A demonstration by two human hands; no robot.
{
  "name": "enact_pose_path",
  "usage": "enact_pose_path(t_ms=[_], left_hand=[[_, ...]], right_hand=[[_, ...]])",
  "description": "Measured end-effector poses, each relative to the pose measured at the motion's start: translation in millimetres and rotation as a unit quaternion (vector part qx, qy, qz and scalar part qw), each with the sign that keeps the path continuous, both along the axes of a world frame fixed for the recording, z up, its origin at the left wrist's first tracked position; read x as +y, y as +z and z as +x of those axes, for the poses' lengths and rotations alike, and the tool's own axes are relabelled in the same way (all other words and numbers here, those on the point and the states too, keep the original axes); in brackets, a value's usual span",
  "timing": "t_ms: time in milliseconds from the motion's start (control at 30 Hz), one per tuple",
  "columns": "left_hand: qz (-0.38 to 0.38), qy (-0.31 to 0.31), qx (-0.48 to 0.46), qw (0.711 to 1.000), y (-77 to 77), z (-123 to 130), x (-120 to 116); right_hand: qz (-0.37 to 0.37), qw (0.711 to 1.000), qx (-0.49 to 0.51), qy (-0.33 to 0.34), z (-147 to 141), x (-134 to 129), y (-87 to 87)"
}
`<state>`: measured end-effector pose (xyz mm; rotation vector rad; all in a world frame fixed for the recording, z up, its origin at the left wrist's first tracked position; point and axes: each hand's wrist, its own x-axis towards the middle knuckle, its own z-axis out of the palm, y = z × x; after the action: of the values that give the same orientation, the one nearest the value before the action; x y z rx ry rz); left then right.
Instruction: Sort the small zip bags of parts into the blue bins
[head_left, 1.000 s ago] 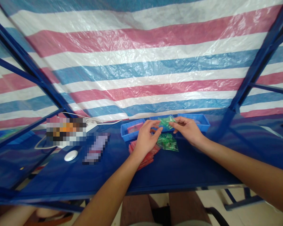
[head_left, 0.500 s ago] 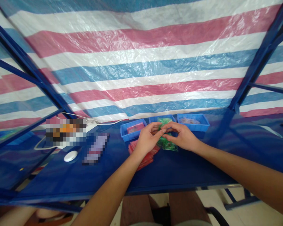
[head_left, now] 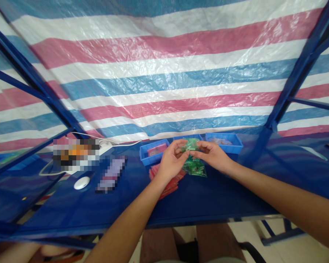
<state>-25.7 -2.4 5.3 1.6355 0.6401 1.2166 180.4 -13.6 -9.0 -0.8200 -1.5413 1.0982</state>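
Between my two hands is a small green plastic bag [head_left: 191, 144], held up at its sides. My left hand [head_left: 173, 157] pinches its left edge with thumb and fingers. The right edge is pinched by my right hand [head_left: 211, 155]. Below them, more green bags [head_left: 196, 169] lie on the table, with small pieces that I cannot make out inside. A stack of red plastic packets [head_left: 168, 185] lies beneath and beside my left wrist. Behind the hands stand a blue bin [head_left: 150, 157] with a pink item, a partly hidden middle bin [head_left: 178, 138], and a right bin [head_left: 230, 148] holding clear bags.
On the blue table [head_left: 214, 204] at left are a white round case [head_left: 81, 183], a blurred flat item [head_left: 113, 173] and a white power strip [head_left: 105, 148] with cables. A striped sheet [head_left: 164, 80] hangs behind. Another person's arm [head_left: 22, 252] shows at lower left.
My hands have drawn slightly apart at the fingertips, and the green bag now shows stretched between them. My right fingers have straightened towards its edge.
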Motion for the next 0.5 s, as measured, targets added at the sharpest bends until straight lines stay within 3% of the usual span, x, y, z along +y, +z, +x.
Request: enact_pose_path(t_ms=[167, 333, 433, 500], left_hand=[[0.008, 0.05, 0.039, 0.998, -1.2, -2.6, 1.7], [0.061, 0.114, 0.096, 0.987, 2.9, -3.6, -0.7], [0.073, 0.091, 0.112, 0.987, 6.5, -1.6, -6.3], [0.093, 0.059, 0.121, 0.986, 8.4, 0.3, -10.9]], right_hand=[[-0.039, 0.997, 0.055, -0.03, -3.6, -2.4, 6.2], [-0.007, 0.994, 0.024, -0.102, 4.0, 3.0, 9.0], [-0.001, 0.991, 0.019, -0.135, 6.7, 5.2, 6.4], [-0.014, 0.992, 0.035, -0.124, 4.8, 3.8, 5.8]])
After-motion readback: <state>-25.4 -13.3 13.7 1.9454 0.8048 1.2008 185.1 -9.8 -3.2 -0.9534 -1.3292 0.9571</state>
